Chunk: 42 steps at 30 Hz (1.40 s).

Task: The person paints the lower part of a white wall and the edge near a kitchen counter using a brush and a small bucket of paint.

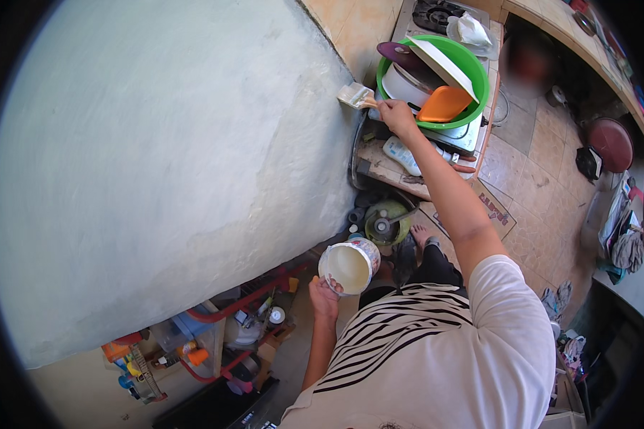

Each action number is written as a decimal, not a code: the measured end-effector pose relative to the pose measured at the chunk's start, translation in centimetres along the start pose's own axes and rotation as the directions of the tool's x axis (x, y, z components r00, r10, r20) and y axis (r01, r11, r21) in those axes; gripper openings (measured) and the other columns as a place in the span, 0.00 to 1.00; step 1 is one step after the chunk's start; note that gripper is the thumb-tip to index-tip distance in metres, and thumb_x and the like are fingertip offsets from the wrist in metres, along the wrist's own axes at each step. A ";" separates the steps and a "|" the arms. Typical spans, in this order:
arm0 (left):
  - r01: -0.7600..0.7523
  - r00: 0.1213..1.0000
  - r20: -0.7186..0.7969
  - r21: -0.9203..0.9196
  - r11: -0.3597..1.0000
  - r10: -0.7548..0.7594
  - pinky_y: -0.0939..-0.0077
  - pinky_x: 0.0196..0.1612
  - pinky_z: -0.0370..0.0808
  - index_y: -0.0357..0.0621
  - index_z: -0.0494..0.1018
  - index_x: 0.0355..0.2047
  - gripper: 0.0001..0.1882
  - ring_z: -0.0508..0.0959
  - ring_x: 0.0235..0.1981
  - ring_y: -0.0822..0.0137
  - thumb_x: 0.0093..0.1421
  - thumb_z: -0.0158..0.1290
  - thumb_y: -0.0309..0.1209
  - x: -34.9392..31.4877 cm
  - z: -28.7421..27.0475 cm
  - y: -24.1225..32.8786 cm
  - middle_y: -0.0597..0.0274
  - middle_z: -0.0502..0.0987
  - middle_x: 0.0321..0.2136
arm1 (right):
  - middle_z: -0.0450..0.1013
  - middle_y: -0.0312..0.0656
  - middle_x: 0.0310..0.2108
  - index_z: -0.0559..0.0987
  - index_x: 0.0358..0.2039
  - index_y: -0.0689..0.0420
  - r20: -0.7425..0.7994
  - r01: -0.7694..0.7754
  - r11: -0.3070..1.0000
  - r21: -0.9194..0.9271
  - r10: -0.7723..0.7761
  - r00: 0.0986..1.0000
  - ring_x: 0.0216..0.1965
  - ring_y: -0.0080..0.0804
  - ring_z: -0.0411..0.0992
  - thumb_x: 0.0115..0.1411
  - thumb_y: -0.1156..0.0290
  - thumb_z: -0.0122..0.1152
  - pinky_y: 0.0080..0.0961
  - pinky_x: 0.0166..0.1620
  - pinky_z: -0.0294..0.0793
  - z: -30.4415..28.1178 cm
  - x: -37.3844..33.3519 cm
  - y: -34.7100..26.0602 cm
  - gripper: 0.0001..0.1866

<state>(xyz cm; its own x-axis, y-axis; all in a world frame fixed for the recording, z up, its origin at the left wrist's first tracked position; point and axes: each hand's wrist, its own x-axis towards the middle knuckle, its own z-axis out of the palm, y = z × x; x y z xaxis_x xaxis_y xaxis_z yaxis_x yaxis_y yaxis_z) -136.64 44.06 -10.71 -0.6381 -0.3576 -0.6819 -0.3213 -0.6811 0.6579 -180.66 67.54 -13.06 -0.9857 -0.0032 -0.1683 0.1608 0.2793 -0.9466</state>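
Note:
My right hand point(396, 114) is closed round the handle of a wide paintbrush point(355, 96). The pale bristles are at the right edge of a whitish painted wall point(172, 164), close to the tiled part; whether they touch it I cannot tell. Lower down, my left hand point(325, 294) grips a white paint bucket point(368, 250) by its rim and side. Its open mouth is tilted toward me and shows cream-coloured paint inside. Patches on the wall near the brush look wet or uneven.
A green basin point(485, 86) of dishes stands on a stove right beside my right hand. A white bottle point(402, 155) lies on the counter edge below it. Under that sits a green gas cylinder point(388, 222). A cluttered red shelf point(229, 311) runs along the wall's foot.

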 end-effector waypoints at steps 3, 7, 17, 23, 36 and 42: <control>-0.006 1.000 0.022 0.001 1.000 0.005 0.69 0.32 0.66 0.39 0.70 0.35 0.23 0.67 0.24 0.64 0.65 0.38 0.49 0.1 0.2 0.0 0.61 0.69 0.23 | 0.76 0.51 0.25 0.82 0.33 0.63 -0.084 0.111 0.980 -0.163 -0.126 0.988 0.27 0.46 0.74 0.62 0.60 0.52 0.38 0.36 0.72 0.0 0.5 -0.4 0.18; 0.001 1.000 -0.003 0.013 1.000 -0.001 0.65 0.32 0.66 0.37 0.69 0.35 0.24 0.68 0.24 0.62 0.65 0.37 0.47 0.3 0.3 0.1 0.59 0.68 0.23 | 0.76 0.60 0.30 0.81 0.31 0.64 -0.073 0.200 0.943 -0.265 -0.226 0.971 0.35 0.59 0.74 0.61 0.63 0.51 0.46 0.43 0.71 0.0 0.6 -4.2 0.17; -0.020 0.999 0.034 -0.013 1.000 0.021 0.68 0.31 0.66 0.39 0.69 0.36 0.23 0.68 0.24 0.63 0.66 0.35 0.48 0.4 0.4 0.0 0.60 0.69 0.23 | 0.75 0.56 0.26 0.79 0.39 0.64 0.019 0.279 0.957 0.074 -0.281 0.959 0.29 0.47 0.76 0.62 0.62 0.54 0.35 0.35 0.72 -4.1 -8.5 -13.1 0.16; -0.032 0.997 0.066 0.010 0.999 0.032 0.67 0.32 0.66 0.38 0.68 0.36 0.24 0.67 0.24 0.62 0.66 0.35 0.48 0.6 1.7 0.7 0.59 0.68 0.24 | 0.75 0.46 0.24 0.79 0.41 0.62 0.253 0.171 0.977 0.126 -0.198 0.947 0.25 0.34 0.73 0.62 0.64 0.54 0.31 0.33 0.72 -2.2 -16.8 -6.9 0.15; -0.076 0.991 0.123 0.170 0.983 0.055 0.74 0.32 0.64 0.38 0.68 0.49 0.23 0.65 0.25 0.71 0.69 0.39 0.46 0.3 6.4 0.9 0.68 0.67 0.24 | 0.75 0.47 0.27 0.68 0.54 0.63 0.483 0.119 0.989 0.091 -0.148 0.863 0.27 0.38 0.74 0.68 0.59 0.48 0.31 0.33 0.72 4.7 -27.6 -3.0 0.21; -0.103 0.978 0.196 0.139 0.985 0.075 0.69 0.55 0.68 0.39 0.56 0.64 0.32 0.71 0.53 0.64 0.71 0.34 0.52 -0.6 9.3 0.8 0.57 0.71 0.52 | 0.75 0.56 0.30 0.61 0.53 0.62 0.592 0.155 0.980 0.125 -0.199 0.781 0.34 0.54 0.76 0.69 0.56 0.44 0.42 0.39 0.73 6.8 -30.4 -3.0 0.22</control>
<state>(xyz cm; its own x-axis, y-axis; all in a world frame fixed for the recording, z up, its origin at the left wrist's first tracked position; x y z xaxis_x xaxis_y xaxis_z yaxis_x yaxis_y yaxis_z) -143.02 49.61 -6.81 -0.7850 -0.2757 -0.5548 -0.3477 -0.5453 0.7628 -150.82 60.29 -6.95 -0.7720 -0.6267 -0.1058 0.0115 0.1527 -0.9882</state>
